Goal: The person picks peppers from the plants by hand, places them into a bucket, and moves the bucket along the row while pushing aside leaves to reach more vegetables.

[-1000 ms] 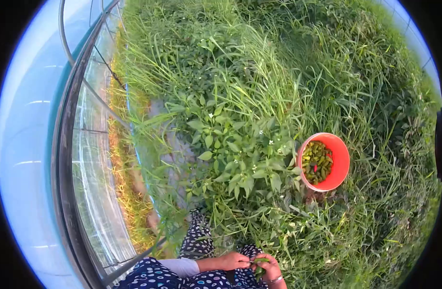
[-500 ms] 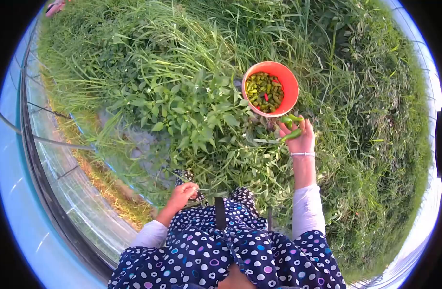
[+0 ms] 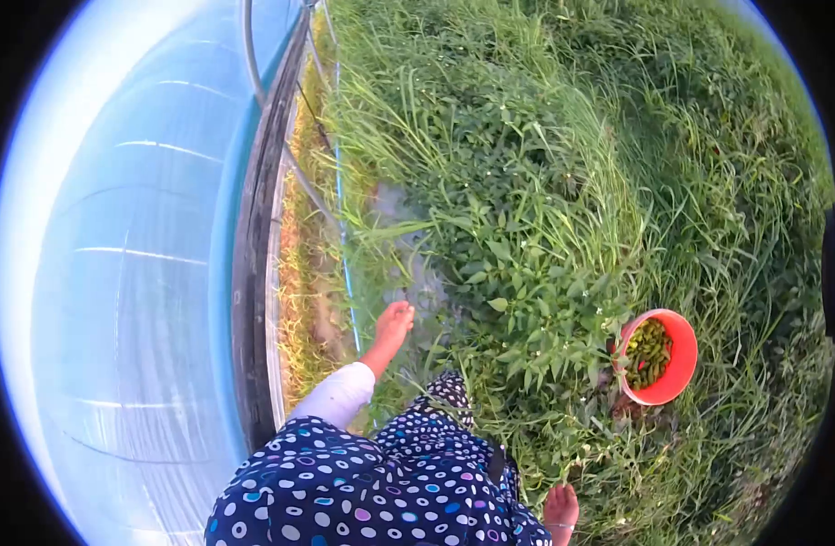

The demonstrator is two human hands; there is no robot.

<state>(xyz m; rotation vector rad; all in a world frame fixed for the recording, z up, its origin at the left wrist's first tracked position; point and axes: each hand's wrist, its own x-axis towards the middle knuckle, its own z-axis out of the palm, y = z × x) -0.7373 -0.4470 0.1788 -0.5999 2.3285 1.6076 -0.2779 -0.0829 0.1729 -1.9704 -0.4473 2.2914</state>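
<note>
My left hand [image 3: 395, 319] is out in front of the body, near a bare grey strip of ground beside the plants. Its fingers are curled closed, and nothing sticks out of them. Low in the view, beside the dotted clothing, hangs my right hand [image 3: 561, 506], fingers stretched out and no pepper showing in it. To its upper right stands a red bucket [image 3: 680, 364], apart from both hands. Inside lie many green peppers [image 3: 649, 353], with a little red among them. Leafy pepper plants [image 3: 527, 291] with small white flowers grow left of the bucket.
A clear plastic greenhouse wall [image 3: 154, 273] fills the left side, with a dark rail [image 3: 254, 273] along its foot. Metal pipes [image 3: 304, 177] and a thin blue line [image 3: 345, 259] run beside the bed. Tall grass [image 3: 599, 164] spreads among the plants.
The view has turned left, so the bucket now appears farther right and lower. My right hand has dropped back from the bucket; the green peppers it held no longer show in it.
</note>
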